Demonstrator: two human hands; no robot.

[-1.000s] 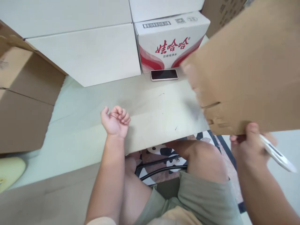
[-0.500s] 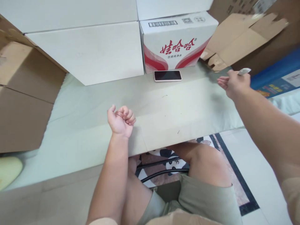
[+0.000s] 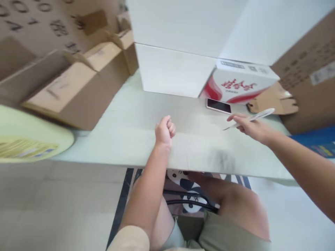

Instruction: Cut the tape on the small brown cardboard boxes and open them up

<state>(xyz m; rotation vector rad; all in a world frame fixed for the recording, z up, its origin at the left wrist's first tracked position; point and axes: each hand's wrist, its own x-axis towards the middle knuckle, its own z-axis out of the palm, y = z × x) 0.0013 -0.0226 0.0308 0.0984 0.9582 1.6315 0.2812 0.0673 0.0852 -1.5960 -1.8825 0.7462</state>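
Left hand: we note the left hand (image 3: 164, 130) curled in a loose fist, empty, resting on the table (image 3: 125, 139).
Right hand: our right hand (image 3: 252, 127) grips a white pen-like tool (image 3: 251, 118), raised above the table.
Phone: the phone (image 3: 218, 105) lies untouched beyond it.
Progress: the flattened carton (image 3: 274, 101) lies aside against the printed box (image 3: 239, 85); nothing under the tool.

The whole view is smeared, so the red lettering on the white carton (image 3: 242, 85) and the dark numerals on the brown boxes (image 3: 39, 21) at upper left cannot be read. The pale yellow roll (image 3: 31, 139) is cut by the left edge, and the blue box (image 3: 319, 146) by the right. The right hand (image 3: 252, 127) grips a white tool (image 3: 251, 118) whose tip is a blur
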